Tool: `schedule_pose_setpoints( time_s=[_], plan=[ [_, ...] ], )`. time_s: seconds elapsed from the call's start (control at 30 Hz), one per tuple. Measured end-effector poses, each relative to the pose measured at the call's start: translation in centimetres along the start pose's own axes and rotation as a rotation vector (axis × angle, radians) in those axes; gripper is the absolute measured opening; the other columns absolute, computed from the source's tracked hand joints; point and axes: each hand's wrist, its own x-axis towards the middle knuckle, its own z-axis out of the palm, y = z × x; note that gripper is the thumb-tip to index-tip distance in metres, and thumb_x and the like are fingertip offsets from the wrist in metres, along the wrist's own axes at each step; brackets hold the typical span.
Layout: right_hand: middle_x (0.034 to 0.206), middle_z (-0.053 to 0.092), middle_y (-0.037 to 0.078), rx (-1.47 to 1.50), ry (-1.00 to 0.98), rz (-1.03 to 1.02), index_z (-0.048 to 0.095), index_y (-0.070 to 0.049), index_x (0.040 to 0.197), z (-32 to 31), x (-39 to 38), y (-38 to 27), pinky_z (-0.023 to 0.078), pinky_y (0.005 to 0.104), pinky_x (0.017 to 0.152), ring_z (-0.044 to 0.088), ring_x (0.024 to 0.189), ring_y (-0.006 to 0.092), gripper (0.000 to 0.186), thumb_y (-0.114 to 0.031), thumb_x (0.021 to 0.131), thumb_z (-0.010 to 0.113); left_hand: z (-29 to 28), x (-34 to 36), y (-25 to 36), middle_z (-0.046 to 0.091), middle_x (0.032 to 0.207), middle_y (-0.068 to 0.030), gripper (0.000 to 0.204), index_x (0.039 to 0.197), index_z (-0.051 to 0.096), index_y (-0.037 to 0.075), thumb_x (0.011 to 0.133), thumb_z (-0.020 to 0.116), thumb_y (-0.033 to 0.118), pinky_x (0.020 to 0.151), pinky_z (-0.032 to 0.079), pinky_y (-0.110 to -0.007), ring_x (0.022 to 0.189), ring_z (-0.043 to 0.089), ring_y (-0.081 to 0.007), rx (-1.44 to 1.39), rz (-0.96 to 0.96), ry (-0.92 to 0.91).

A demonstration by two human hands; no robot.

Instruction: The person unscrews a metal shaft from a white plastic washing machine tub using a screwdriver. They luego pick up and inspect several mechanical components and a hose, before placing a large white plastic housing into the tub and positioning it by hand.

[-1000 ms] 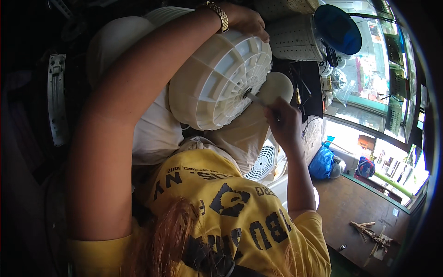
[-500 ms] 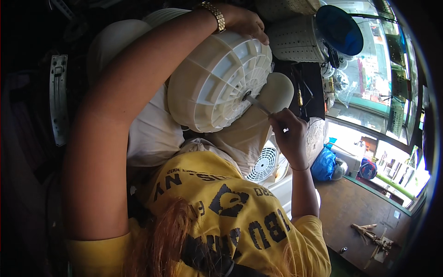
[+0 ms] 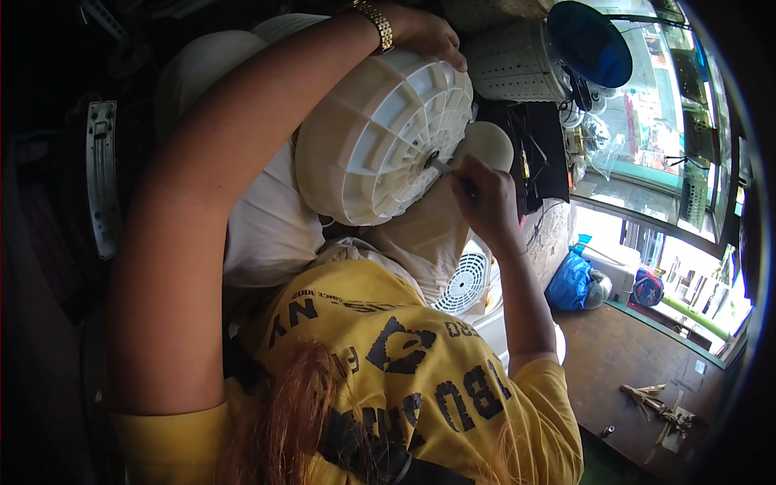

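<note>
A white plastic tub with a ribbed, rounded bottom (image 3: 368, 133) lies tilted across my lap, its ribs meeting at a dark central hub (image 3: 432, 158). My left hand (image 3: 424, 34) reaches over its far side, fingers bent against the outer wall, steadying it. Closed in a fist, my right hand (image 3: 487, 198) grips a narrow, flat, light-coloured tool (image 3: 442, 166). The tool's end touches the hub; the rest of it is hidden in the fist, and its exact kind cannot be made out.
Perforated light tubs (image 3: 513, 69) and a dark blue round container (image 3: 590, 44) stand at the far right. Below them are a blue plastic bag (image 3: 570, 279) and a brown board (image 3: 622, 347) bearing a bundle of dry sticks (image 3: 659, 408). A metal strip (image 3: 102, 178) is at left.
My right hand has moved left and closer to the hub, so less of the flat tool shows. My left hand stays on the tub, which has shifted only slightly.
</note>
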Motion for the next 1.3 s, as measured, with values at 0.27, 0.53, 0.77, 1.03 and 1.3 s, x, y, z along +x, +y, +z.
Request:
schedule_pose_setpoints(
  time_s=[0.27, 0.53, 0.77, 1.03, 1.3],
  plan=[
    [0.06, 0.057, 0.012, -0.016, 0.002, 0.026, 0.056, -0.005, 0.075, -0.2, 0.0, -0.1, 0.045, 0.037, 0.051, 0.061, 0.056, 0.031, 0.01, -0.009, 0.077, 0.065, 0.1, -0.2, 1.0, 0.059, 0.121, -0.0152, 0.059, 0.13, 0.051, 0.012, 0.082, 0.059, 0.045, 0.097, 0.041, -0.035, 0.111, 0.056, -0.026, -0.031, 0.03, 0.021],
    [0.057, 0.055, 0.012, 0.08, -0.021, 0.179, 0.055, -0.002, 0.075, -1.0, -1.6, 1.7, 0.044, 0.0343, 0.051, 0.059, 0.051, 0.027, 0.013, -0.008, 0.077, 0.066, 0.0, -0.2, 0.8, 0.057, 0.123, -0.0181, 0.066, 0.136, 0.044, 0.014, 0.081, 0.06, 0.047, 0.099, 0.04, -0.035, 0.116, 0.054, -0.0284, -0.065, -0.03, 0.022],
    [0.055, 0.054, 0.011, 0.217, -0.011, 0.234, 0.053, -0.002, 0.074, -1.5, -2.9, 1.5, 0.043, 0.0347, 0.05, 0.055, 0.048, 0.0279, 0.014, -0.008, 0.078, 0.065, 0.0, -0.8, 0.3, 0.056, 0.124, -0.0202, 0.067, 0.137, 0.043, 0.014, 0.082, 0.06, 0.048, 0.097, 0.041, -0.036, 0.114, 0.055, -0.0288, -0.072, -0.005, 0.034],
    [0.059, 0.056, 0.011, 0.229, -0.036, 0.213, 0.054, -0.002, 0.076, -1.9, -3.1, 1.7, 0.044, 0.033, 0.052, 0.058, 0.052, 0.0284, 0.011, -0.006, 0.078, 0.064, 0.1, -0.8, 0.1, 0.058, 0.121, -0.0189, 0.07, 0.138, 0.042, 0.013, 0.082, 0.058, 0.05, 0.096, 0.042, -0.035, 0.111, 0.057, -0.0284, -0.014, -0.005, 0.041],
    [0.062, 0.058, 0.003, 0.147, -0.131, 0.217, 0.051, -0.001, 0.075, -2.4, -2.6, 1.4, 0.044, 0.0212, 0.049, 0.055, 0.052, 0.0051, 0.013, -0.003, 0.085, 0.06, 0.2, -0.9, 0.0, 0.055, 0.126, -0.0198, 0.071, 0.138, 0.04, 0.012, 0.081, 0.059, 0.05, 0.098, 0.041, -0.036, 0.117, 0.053, -0.0291, -0.052, -0.043, 0.029]
  ],
)
